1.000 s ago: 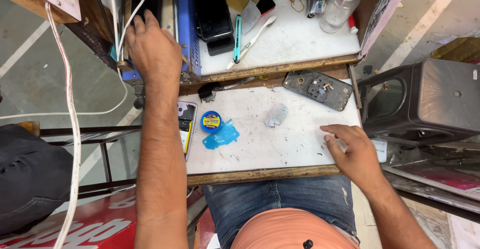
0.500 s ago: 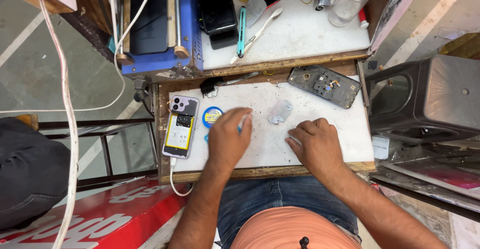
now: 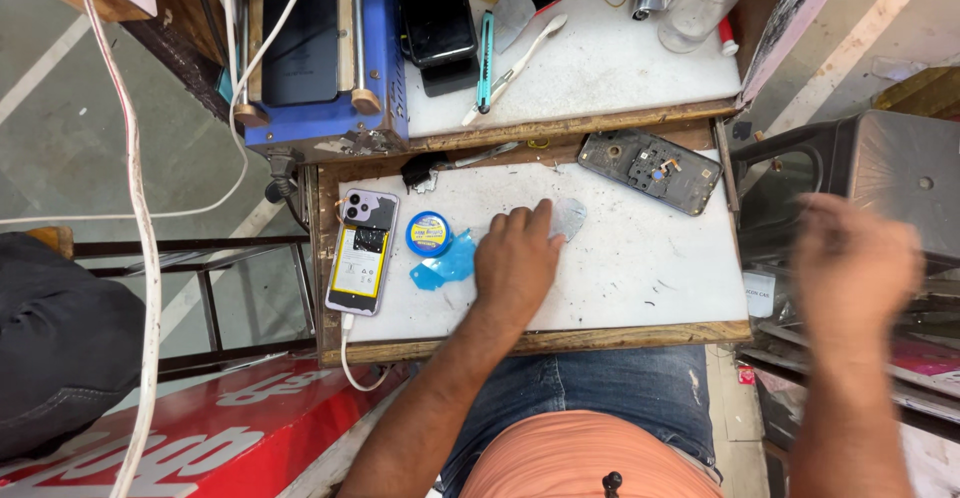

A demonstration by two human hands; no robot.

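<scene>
Left hand point(image 3: 516, 263) lay flat on the white worktop point(image 3: 640, 258), grip spread, fingertips touching a clear plastic piece point(image 3: 568, 216). Right hand point(image 3: 858, 263) blurred; grip indeterminate.

The left hand point(image 3: 515, 258) lies flat on the white worktop point(image 3: 640, 258), fingertips touching a clear film point(image 3: 567, 216) at its 1 o'clock. A blue tin point(image 3: 428, 233) sits at 9 o'clock. The right hand point(image 3: 855, 263), blurred, hovers off the edge at 3 o'clock.
</scene>
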